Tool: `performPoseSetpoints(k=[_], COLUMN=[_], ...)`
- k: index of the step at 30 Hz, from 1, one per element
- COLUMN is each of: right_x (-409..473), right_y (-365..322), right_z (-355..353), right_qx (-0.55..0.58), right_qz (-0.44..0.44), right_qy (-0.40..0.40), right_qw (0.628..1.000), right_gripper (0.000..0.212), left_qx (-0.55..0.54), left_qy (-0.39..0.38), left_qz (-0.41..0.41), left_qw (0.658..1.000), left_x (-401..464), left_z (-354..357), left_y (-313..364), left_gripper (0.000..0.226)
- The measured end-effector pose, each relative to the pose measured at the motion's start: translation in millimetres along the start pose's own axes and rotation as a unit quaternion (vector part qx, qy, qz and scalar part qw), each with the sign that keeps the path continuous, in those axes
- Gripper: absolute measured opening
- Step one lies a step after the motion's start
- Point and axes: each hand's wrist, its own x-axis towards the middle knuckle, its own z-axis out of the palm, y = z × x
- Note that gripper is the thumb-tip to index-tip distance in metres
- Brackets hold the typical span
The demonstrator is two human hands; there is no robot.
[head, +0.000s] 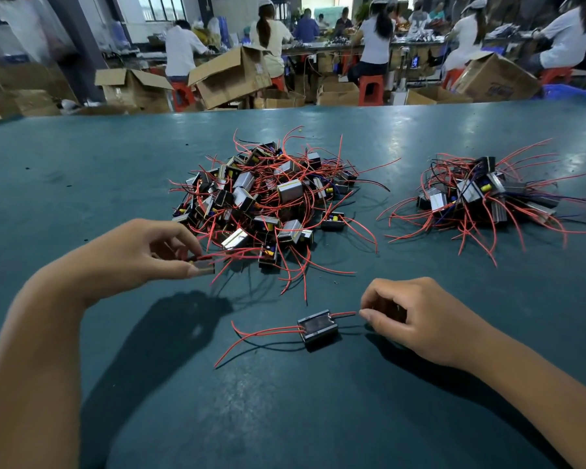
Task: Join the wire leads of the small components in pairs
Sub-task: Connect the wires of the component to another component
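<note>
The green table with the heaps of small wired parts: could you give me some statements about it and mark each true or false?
1. Two heaps of small black-and-silver components with red wire leads lie on the green table. True.
2. The left hand is empty. False: it holds a component at the larger heap's edge.
3. The right hand pinches a lead of a single component. True.
4. That component sits in a tray. False: on the bare table.

1. A dark teal table [82, 170] fills the view.
2. A large pile of small components [261, 201] with red wires lies mid-table.
3. A smaller pile [481, 198] lies right.
4. One single component [317, 328] lies nearest.
</note>
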Motion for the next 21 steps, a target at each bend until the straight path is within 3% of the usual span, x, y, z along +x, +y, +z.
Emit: performPoseSetpoints(k=[2, 4, 7, 11, 14, 17, 21], right_x=[0.4, 1.1, 1.5, 1.5, 1.5, 1.2, -1.0], right_y=[-0.6, -1.6, -3.1, -3.8, -5.0, -11.8, -25.7], right_z=[0.1, -0.3, -1.0, -1.3, -3.2, -6.7, -8.4], right_qx=[-0.006, -0.01, -0.013, -0.003, 0.017, 0.042, 0.124], right_qz=[-0.001, -0.003, -0.006, -0.008, -0.004, -0.019, -0.014], right_qy=[0.0, -0.001, -0.001, 0.002, 0.052, 0.162, 0.233], right_qw=[1.0, 1.0, 1.0, 1.0, 0.999, 0.986, 0.964], right_gripper=[0.01, 0.01, 0.012, 0.011, 0.011, 0.014, 0.024], left_qx=[-0.102, -0.191, -0.329, -0.427, -0.426, -0.419, -0.323], left_qy=[0.011, 0.017, 0.008, -0.036, -0.006, 0.047, 0.087], left_qz=[0.052, 0.114, 0.181, 0.23, 0.211, 0.164, 0.138], left_qw=[0.993, 0.975, 0.927, 0.874, 0.88, 0.892, 0.932], left_x=[-7.4, -12.5, -14.6, -10.5, -3.5, 5.5, 7.8], left_z=[-8.5, -11.9, -9.0, 12.4, 39.9, 75.0, 120.2], left_y=[4.0, 6.3, 12.6, 37.9, 63.0, 82.3, 102.3], left_gripper=[0.046, 0.041, 0.027, 0.041, 0.042, 0.03, 0.023])
